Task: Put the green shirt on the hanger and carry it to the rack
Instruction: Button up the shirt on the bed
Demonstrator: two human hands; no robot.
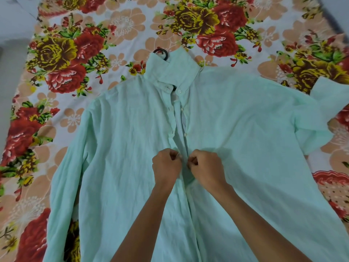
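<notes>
Left hand (pixel 166 165), right hand (pixel 204 165): fists pinching green shirt (pixel 120 148) placket, knuckles facing.

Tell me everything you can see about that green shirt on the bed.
The green shirt is pale mint, of thin, creased woven cloth, with long sleeves, a stand-up collar and small white buttons. It lies front up and spread out on the flowered bedsheet. The black hanger hook sticks out above the collar. The upper placket gapes open. The left hand and the right hand pinch the two front edges at mid-chest.
</notes>
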